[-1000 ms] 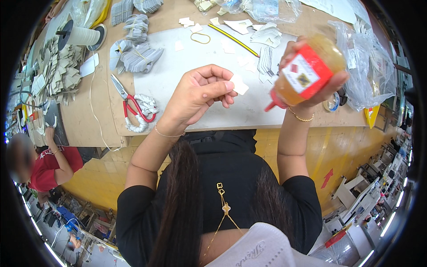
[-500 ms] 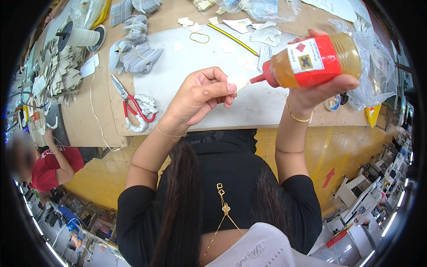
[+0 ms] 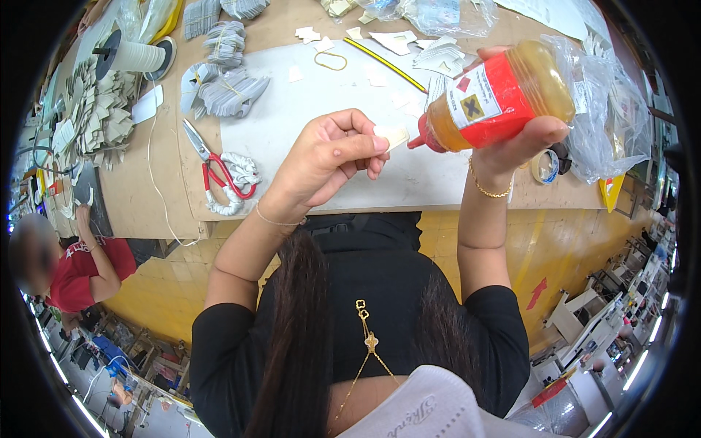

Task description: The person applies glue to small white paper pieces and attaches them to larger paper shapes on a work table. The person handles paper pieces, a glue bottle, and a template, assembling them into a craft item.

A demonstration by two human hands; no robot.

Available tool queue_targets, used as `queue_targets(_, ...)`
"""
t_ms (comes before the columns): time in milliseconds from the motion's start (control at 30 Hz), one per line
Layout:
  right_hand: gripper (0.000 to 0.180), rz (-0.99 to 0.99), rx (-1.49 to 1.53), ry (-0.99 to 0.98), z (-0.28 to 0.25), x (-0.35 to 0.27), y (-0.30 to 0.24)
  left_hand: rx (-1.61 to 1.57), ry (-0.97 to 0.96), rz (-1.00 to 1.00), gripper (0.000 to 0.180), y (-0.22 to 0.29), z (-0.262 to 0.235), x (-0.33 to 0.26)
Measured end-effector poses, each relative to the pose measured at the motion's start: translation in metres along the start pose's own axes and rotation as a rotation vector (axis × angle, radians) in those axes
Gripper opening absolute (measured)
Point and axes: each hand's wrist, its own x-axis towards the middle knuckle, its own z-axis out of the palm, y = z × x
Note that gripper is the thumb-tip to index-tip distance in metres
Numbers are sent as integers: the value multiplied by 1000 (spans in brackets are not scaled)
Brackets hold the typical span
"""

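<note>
Between the thumb and fingers of my left hand (image 3: 339, 150) is a small cream-coloured piece (image 3: 394, 136), thin and flat. My right hand (image 3: 522, 142) is wrapped round a glue bottle (image 3: 500, 98) of amber liquid with a red band and a white hazard label. The bottle is tipped over, its red nozzle (image 3: 418, 141) pointing left at the piece's edge. Whether nozzle and piece touch, I cannot tell. Both hands are above the white sheet (image 3: 281, 157) on the table.
Red-handled scissors (image 3: 219, 171) lie left of my left hand. Beyond are bundled grey pieces (image 3: 230, 95), a heap of cream pieces (image 3: 98, 109), a thread spool (image 3: 131, 58) and a yellow-black pencil (image 3: 383, 64). Clear plastic bags (image 3: 610, 124) sit at right. A person in red (image 3: 95, 270) works at far left.
The bottle in my right hand has shifted slightly left and tilted differently, its base now higher. My left hand stays nearly in place, and the cream piece shows more of its flat face.
</note>
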Motion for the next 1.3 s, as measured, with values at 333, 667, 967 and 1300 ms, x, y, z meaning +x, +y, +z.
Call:
queue_targets(333, 95, 163, 303, 239, -7, 10, 5, -58, -18, -6, 12, 0, -1, 1)
queue_targets(667, 92, -84, -58, 84, 6, 12, -2, 43, 30, 20, 15, -1, 3, 0)
queue_targets(967, 94, -8, -14, 29, 3, 0, 2, -30, -10, 8, 14, -1, -2, 0)
queue_targets(1300, 100, 208, 346, 258, -7, 3, 13, -82, -3, -15, 16, -2, -4, 2)
